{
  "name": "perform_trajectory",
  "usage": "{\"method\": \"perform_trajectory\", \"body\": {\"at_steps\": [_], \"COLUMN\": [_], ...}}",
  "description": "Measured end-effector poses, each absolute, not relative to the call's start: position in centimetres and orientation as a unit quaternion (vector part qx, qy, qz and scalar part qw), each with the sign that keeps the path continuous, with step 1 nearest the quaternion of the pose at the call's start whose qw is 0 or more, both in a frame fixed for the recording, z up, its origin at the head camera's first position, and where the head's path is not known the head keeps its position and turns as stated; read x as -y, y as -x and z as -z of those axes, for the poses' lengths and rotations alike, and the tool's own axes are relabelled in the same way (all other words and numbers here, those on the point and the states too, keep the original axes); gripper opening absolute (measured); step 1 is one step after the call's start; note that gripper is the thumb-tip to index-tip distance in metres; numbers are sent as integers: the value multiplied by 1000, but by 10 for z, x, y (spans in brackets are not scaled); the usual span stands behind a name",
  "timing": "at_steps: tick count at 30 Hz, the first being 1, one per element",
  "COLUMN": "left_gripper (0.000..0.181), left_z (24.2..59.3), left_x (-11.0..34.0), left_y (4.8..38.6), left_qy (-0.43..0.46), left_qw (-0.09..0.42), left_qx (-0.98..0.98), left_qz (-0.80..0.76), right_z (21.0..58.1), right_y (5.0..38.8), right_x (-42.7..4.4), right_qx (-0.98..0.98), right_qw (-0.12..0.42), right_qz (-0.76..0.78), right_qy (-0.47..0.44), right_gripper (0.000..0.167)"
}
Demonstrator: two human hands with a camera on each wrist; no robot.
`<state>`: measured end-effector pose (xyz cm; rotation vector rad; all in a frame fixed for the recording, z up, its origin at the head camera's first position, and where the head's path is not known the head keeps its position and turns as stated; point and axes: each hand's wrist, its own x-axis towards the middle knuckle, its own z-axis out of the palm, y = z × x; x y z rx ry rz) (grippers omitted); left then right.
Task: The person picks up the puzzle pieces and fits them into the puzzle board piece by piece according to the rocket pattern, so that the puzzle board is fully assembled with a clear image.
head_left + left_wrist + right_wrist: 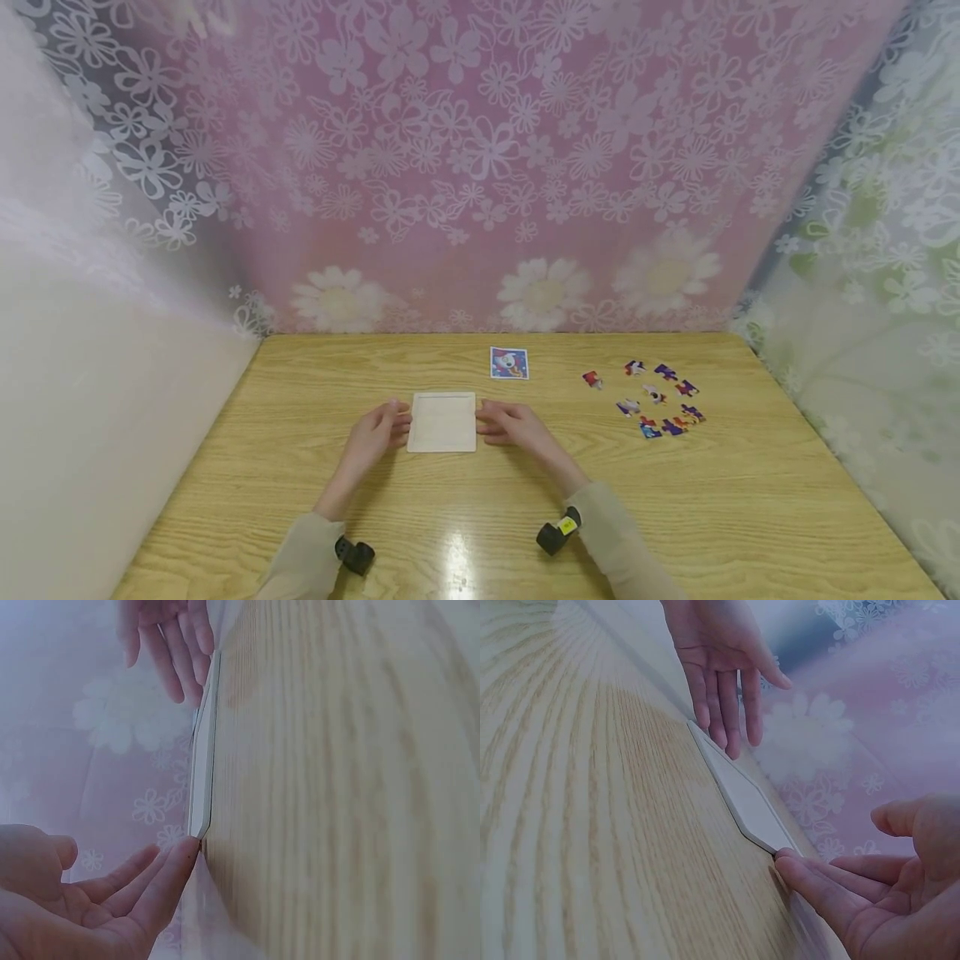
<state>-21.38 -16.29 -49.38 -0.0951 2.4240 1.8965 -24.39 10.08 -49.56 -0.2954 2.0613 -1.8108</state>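
Note:
A pale square puzzle tray (442, 425) with a raised rim lies flat on the wooden table. At its left edge is my left hand (381, 427), fingertips touching the rim, thumb held away from it. My right hand (513, 422) is at the opposite edge, its fingertips against that side. In the left wrist view the fingers (161, 892) of the left hand are extended to the tray's edge (201, 787). The right wrist view shows the right hand's fingers (825, 881) nearly straight beside the tray's corner (742, 802). Neither hand pinches anything.
Several loose jigsaw pieces (654, 395) lie scattered on the right of the table (315, 367). Behind the tray is a small square picture card (509, 363) showing a cartoon figure. Flower-patterned curtains (480, 167) border the table at the back and sides.

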Motion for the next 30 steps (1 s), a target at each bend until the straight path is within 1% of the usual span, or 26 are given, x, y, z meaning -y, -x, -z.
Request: {"method": "perform_trajectory", "body": {"at_steps": [12, 23, 30], "left_gripper": [54, 47, 50], "left_z": [493, 492, 491], "left_x": [153, 143, 137], "left_y": [213, 215, 217], "left_qy": [22, 14, 8], "left_qw": [38, 42, 48], "left_qx": [-783, -774, -777], "left_qz": [-621, -631, -628], "right_z": [497, 497, 497], "right_y": [242, 241, 242], "right_x": [-112, -126, -134], "right_qx": [-733, -732, -731], "right_qw": [191, 187, 188], "right_qz": [646, 649, 650], "right_qy": [94, 86, 96], "right_gripper": [55, 55, 56]}}
